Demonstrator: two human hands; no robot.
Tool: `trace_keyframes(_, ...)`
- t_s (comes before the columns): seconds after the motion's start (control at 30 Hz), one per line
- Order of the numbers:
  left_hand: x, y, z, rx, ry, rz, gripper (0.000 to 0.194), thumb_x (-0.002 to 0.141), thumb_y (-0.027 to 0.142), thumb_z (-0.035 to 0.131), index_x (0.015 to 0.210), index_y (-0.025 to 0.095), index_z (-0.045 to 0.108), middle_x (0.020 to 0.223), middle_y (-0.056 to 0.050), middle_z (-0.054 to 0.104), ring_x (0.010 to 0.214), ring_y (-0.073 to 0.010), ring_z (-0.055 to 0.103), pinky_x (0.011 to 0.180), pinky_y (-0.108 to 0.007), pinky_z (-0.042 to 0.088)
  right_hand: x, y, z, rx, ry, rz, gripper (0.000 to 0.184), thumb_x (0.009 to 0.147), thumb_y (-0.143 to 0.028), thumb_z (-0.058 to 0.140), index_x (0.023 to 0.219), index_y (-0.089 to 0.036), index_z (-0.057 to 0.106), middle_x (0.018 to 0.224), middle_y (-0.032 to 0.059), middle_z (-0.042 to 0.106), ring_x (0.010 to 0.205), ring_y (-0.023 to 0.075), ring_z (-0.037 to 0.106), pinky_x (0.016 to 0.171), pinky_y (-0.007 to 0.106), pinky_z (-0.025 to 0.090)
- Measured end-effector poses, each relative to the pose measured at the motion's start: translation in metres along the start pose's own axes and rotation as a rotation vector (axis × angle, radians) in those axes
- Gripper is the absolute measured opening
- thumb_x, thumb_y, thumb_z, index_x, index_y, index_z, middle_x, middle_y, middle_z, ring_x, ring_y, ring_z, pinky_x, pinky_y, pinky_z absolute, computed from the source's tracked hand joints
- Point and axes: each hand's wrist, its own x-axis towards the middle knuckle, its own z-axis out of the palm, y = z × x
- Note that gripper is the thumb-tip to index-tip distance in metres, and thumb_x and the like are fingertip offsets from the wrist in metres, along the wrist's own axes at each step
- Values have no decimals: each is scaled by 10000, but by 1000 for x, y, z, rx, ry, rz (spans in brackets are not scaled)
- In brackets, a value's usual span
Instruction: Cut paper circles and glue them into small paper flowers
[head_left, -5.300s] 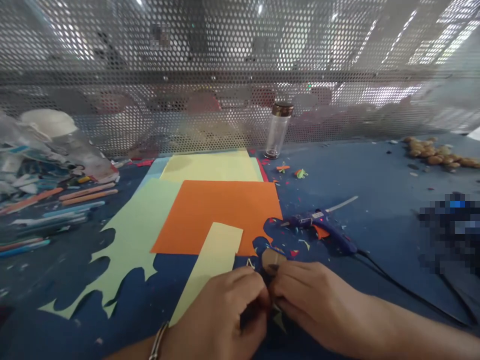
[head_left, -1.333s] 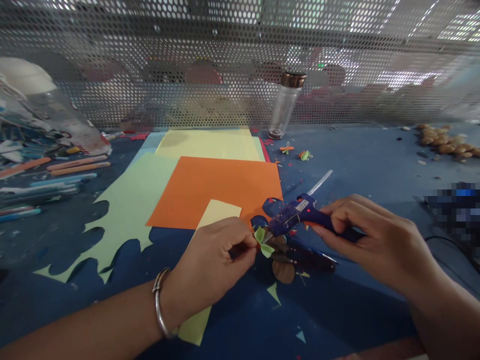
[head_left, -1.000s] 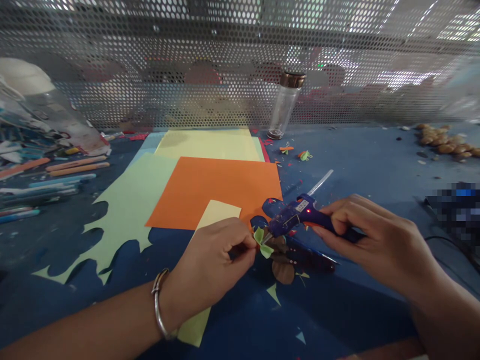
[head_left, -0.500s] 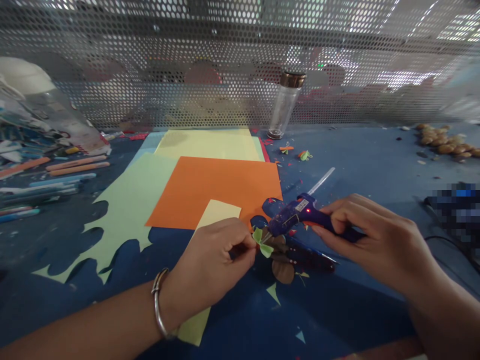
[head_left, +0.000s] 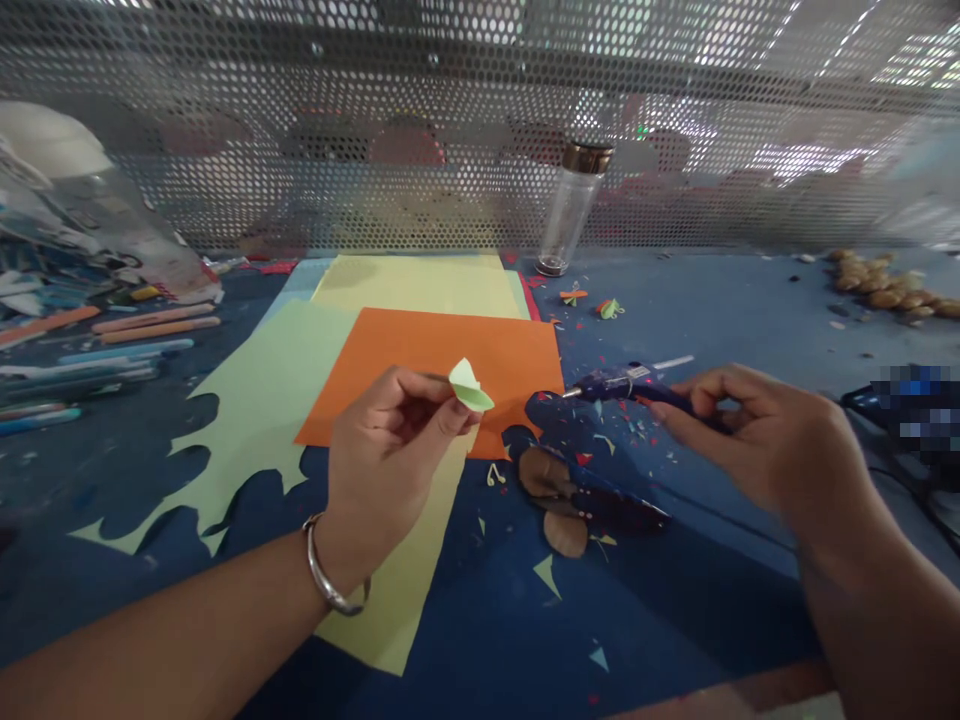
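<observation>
Between the thumb and fingers of my left hand [head_left: 397, 440] is a small folded piece of light green paper [head_left: 468, 386], held up over the orange sheet [head_left: 427, 350]. My right hand [head_left: 757, 430] grips the handle of a dark blue glue gun [head_left: 619, 386], whose metal nozzle points left and stays apart from the paper piece. A clear glue stick [head_left: 673, 362] juts from the gun's back end. Below the gun lie dark-bladed scissors [head_left: 600, 498] beside two brown discs. A pale yellow strip [head_left: 405, 590] passes under my left wrist.
Cut green paper [head_left: 247, 420] and yellow sheets [head_left: 412, 283] lie left and behind. A glass bottle [head_left: 571, 210] stands by the perforated metal screen [head_left: 465, 130]. Pens [head_left: 127, 355] and a white-capped bottle [head_left: 90, 200] are at left. Two small paper pieces [head_left: 610, 309] lie near the glass bottle. Scraps litter the blue table.
My left hand has lifted the green paper piece up and left, turning it. The glue gun's nozzle has come away from it, and the gun is now rolled flatter.
</observation>
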Motion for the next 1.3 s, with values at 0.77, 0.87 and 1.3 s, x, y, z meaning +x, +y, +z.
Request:
trace_keyframes(0.77,-9,2,-3,-6,-131,32,103,898,254,720,907,183,647,831,-18,723,726,-123,710,689,-237,597,-13,-68,18,40,-334,-569,106,964,-222,601,876,-200,655,778,26,661,734,179,644,684,310,496)
trace_keyframes(0.87,-10,2,-4,3,-148,47,105,891,247,725,912,180,648,832,-14,707,723,-122,695,686,-244,588,-13,-85,37,10,-441,-618,105,949,-198,598,889,-164,677,831,66,673,797,215,653,720,356,525)
trace_keyframes(1.3,-3,-1,-3,-6,-178,27,92,872,218,732,884,183,648,842,-17,731,746,-123,708,721,-240,595,-12,-82,65,89,-404,-681,251,972,-161,542,771,-134,689,828,105,672,866,235,619,810,420,564)
